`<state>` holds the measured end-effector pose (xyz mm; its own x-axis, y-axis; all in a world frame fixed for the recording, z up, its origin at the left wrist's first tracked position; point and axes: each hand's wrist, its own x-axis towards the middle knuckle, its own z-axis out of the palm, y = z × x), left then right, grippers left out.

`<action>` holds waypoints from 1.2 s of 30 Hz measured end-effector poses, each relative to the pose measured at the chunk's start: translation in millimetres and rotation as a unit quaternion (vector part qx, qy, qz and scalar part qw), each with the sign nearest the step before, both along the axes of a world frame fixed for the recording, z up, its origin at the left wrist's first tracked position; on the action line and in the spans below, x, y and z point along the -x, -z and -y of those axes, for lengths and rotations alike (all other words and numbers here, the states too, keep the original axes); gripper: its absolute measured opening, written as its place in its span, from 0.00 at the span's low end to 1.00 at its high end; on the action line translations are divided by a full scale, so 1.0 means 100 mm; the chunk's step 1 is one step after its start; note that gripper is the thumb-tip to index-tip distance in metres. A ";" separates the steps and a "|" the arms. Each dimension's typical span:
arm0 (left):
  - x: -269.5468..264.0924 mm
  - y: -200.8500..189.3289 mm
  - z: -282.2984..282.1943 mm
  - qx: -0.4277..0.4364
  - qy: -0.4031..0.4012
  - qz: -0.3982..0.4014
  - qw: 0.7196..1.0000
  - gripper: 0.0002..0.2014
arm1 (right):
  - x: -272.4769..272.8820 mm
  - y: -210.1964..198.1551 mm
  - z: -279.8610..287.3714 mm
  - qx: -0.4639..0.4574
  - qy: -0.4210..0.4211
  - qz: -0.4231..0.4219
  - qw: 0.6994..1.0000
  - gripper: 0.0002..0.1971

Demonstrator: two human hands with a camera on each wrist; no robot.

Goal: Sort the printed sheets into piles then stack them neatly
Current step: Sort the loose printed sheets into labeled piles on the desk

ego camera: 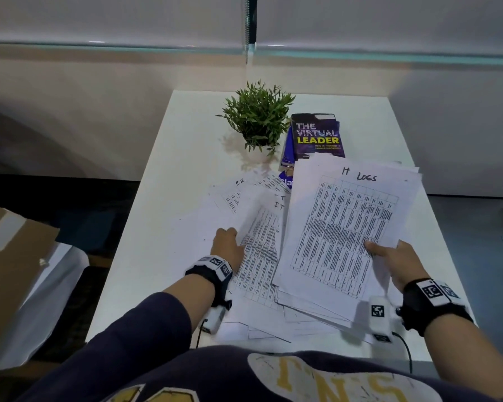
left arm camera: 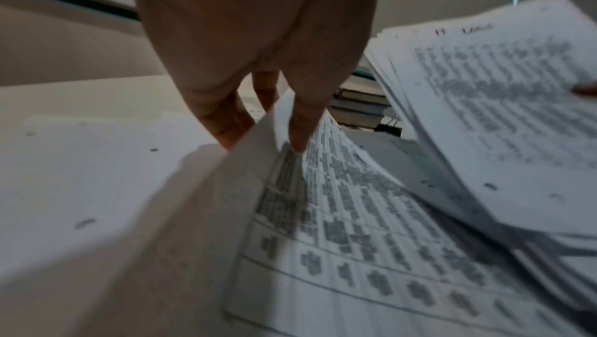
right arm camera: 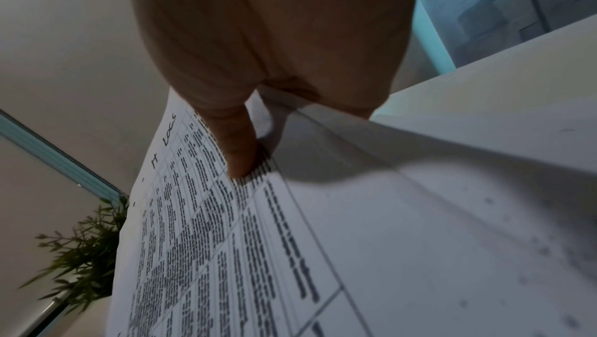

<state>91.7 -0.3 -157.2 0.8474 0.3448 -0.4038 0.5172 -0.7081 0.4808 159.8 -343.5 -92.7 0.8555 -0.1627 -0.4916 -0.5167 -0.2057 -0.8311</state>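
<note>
My right hand [ego camera: 389,256] holds a thick stack of printed sheets [ego camera: 343,233] headed "IT LOGS", thumb on top, tilted above the table's right side. In the right wrist view the thumb [right arm camera: 239,153] presses on the top sheet [right arm camera: 226,240]. My left hand [ego camera: 228,246] pinches the left edge of a printed table sheet [ego camera: 259,250] marked "IT" and curls it up off the pile. The left wrist view shows fingers [left arm camera: 226,123] under that sheet's lifted edge [left arm camera: 323,215] and the thumb on top. More loose sheets [ego camera: 235,195], one marked "HR", lie spread on the white table [ego camera: 157,227].
A small potted plant [ego camera: 259,117] stands at the back middle. Beside it lies a pile of books [ego camera: 317,134], top one titled "The Virtual Leader", partly covered by the held stack. Cardboard boxes [ego camera: 9,250] sit on the floor to the left. A wall runs behind the table.
</note>
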 end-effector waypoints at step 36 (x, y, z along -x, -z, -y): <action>-0.17 -1.16 -0.20 -0.126 0.012 0.170 0.977 0.11 | 0.04 -0.11 0.06 -0.028 0.012 -0.051 0.998 0.41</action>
